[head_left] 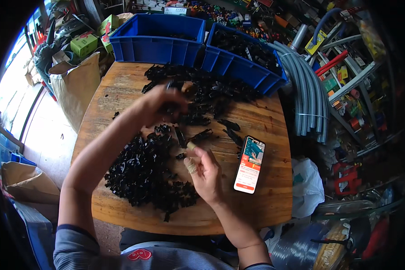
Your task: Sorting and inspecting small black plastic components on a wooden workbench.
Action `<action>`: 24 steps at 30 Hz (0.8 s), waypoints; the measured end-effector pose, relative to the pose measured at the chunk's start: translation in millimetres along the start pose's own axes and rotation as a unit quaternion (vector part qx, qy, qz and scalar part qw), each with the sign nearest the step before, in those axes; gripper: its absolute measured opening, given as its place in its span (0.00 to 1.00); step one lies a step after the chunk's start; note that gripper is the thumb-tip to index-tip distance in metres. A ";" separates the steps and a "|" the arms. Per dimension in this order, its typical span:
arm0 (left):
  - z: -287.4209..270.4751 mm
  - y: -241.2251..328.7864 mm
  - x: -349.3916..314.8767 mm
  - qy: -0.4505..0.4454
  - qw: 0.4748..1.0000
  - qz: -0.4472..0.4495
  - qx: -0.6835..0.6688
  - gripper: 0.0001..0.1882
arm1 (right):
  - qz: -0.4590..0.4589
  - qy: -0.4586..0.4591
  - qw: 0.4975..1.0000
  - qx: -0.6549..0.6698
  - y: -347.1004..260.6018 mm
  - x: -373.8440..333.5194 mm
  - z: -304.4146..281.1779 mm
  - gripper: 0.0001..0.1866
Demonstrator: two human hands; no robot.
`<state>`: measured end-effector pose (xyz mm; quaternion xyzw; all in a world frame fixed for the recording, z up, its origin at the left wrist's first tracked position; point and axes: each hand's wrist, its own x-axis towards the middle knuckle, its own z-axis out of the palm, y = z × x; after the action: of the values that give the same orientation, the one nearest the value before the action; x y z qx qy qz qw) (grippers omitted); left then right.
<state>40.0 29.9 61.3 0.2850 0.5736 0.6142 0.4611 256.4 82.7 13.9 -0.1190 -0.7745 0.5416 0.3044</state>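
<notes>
My left hand (164, 102) reaches over the far heap of long black plastic parts (211, 87). Motion smears its fingers, so I cannot make out whether it holds anything. Nearer to me, my right hand (205, 174) hovers over the middle of the table, thumb and index finger apart, with nothing visible between them. Tan coverings wrap those two fingertips. To its left lies a large pile of small black plastic pieces (137, 168). A few long black parts (201, 135) lie loose between the two heaps.
Two blue bins (157, 48) (243, 67) stand at the wooden table's (261, 207) far edge; the right one holds more black parts. A lit phone (249, 166) lies right of my right hand. Coiled grey hose (303, 90) hangs beyond the right edge; a sack (76, 85) stands at left.
</notes>
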 end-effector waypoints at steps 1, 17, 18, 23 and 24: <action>-0.8 12.0 21.2 -0.008 0.998 -0.003 -0.056 0.14 | -0.023 0.003 0.998 -0.055 1.4 -1.1 -1.8 0.14; 9.6 89.0 191.3 0.042 0.992 0.066 -0.102 0.20 | 0.019 -0.067 0.997 -0.038 37.3 2.3 2.0 0.06; 10.0 90.7 191.5 0.046 0.992 0.066 -0.098 0.20 | 0.021 -0.066 0.997 -0.038 37.5 2.8 1.3 0.06; 4.3 89.7 196.9 0.027 0.992 0.050 -0.117 0.20 | 0.011 -0.076 0.995 -0.064 37.0 7.2 -0.9 0.06; 5.0 90.7 199.8 0.028 0.991 0.057 -0.116 0.20 | 0.014 -0.077 0.994 -0.075 36.6 3.3 -1.3 0.06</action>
<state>-59.8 218.2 114.2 0.2446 0.4942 0.7094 0.4389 249.2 99.5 -18.1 -0.1104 -0.8322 0.4937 0.2268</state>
